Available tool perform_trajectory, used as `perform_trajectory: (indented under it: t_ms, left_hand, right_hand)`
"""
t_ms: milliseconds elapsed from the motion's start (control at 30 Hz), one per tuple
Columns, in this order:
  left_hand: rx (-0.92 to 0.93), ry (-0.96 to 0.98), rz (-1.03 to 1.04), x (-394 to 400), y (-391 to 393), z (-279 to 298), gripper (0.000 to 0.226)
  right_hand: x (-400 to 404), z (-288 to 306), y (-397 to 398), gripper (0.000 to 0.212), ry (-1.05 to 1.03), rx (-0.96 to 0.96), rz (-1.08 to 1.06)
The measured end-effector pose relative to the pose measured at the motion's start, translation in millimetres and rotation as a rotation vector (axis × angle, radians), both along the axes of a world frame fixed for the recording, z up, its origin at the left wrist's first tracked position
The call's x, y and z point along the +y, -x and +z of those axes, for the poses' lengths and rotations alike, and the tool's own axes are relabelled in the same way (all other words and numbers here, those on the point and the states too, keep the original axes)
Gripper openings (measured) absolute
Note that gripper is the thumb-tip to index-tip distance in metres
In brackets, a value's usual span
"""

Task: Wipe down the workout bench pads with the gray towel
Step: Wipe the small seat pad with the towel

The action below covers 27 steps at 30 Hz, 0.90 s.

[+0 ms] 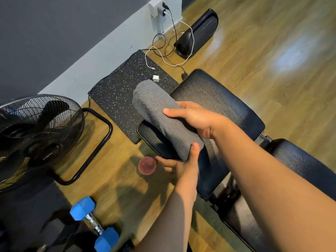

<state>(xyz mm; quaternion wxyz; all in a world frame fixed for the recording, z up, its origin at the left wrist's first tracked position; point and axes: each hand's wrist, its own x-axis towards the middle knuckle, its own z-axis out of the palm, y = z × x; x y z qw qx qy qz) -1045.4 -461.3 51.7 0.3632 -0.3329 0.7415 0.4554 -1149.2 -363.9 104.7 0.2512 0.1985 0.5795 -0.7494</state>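
Note:
The gray towel [158, 110], folded into a thick roll, is held above the left edge of the black bench seat pad [223, 104]. My right hand [196, 118] grips its middle from the right, thumb on top. My left hand [181, 163] holds the towel's near end, thumb pressed up against it and fingers beneath. A second black pad [305, 160] of the bench continues to the lower right, past a gap with the metal frame.
A black speckled rubber mat [123, 95] lies beyond the bench. A pink cup [147, 165] stands on the wooden floor by my left hand. A black fan [36, 130] and blue dumbbell [94, 222] sit left; a black speaker [198, 32] and cables sit by the wall.

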Motion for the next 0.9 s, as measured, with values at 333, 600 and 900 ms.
perform_trajectory:
  t_ms: [333,600,900]
  left_hand:
    - [-0.006,-0.215,0.182,-8,-8,-39,0.114]
    - [0.354,-0.584,0.739,-50,55,37,0.037]
    - [0.136,-0.65,0.156,-61,95,76,0.035]
  right_hand:
    - [17,5,-19,0.04,0.419,-0.162,-0.218]
    - [12,5,-37,0.041,0.6,-0.176,-0.296]
    - [9,14,-33,0.04,-0.034,0.071,-0.187]
